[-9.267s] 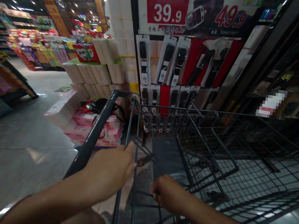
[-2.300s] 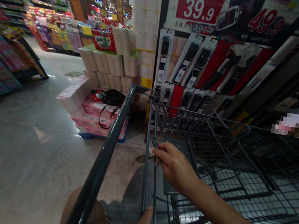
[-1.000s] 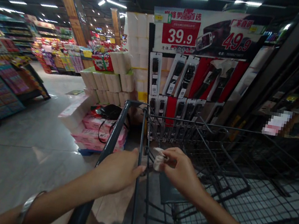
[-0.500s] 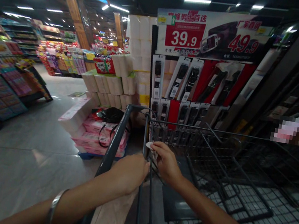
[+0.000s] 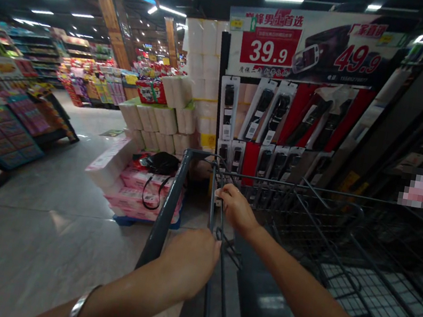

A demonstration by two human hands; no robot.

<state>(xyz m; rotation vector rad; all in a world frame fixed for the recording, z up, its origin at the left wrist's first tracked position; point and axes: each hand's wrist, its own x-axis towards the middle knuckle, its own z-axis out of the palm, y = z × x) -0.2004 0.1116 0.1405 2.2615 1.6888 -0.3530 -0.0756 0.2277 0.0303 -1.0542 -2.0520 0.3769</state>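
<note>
My left hand (image 5: 190,260), a silver bracelet on its wrist, is closed over the thin inner rail of the dark metal shopping cart (image 5: 167,208); its fingertips are hidden beneath. Farther along that rail, my right hand (image 5: 237,209) is closed in a pinch on a small white piece (image 5: 218,193), too small to make out. The pinched piece is right beside the rail, near its far corner. To the right of both hands lies the cart's wire basket (image 5: 339,288), with a dark flat panel (image 5: 260,291) at its near side.
Behind the cart hangs a rack of packaged belts (image 5: 262,110) under a large price sign (image 5: 270,52). Pink packages (image 5: 124,195) with a black bag (image 5: 160,162) on top stand left of the cart, below stacked paper rolls (image 5: 157,119). A display stand (image 5: 2,123) is at the far left.
My left hand has moved down along the rail, toward me. My right hand has moved slightly up and away, so the hands are farther apart. The white piece shows less. The view has shifted slightly.
</note>
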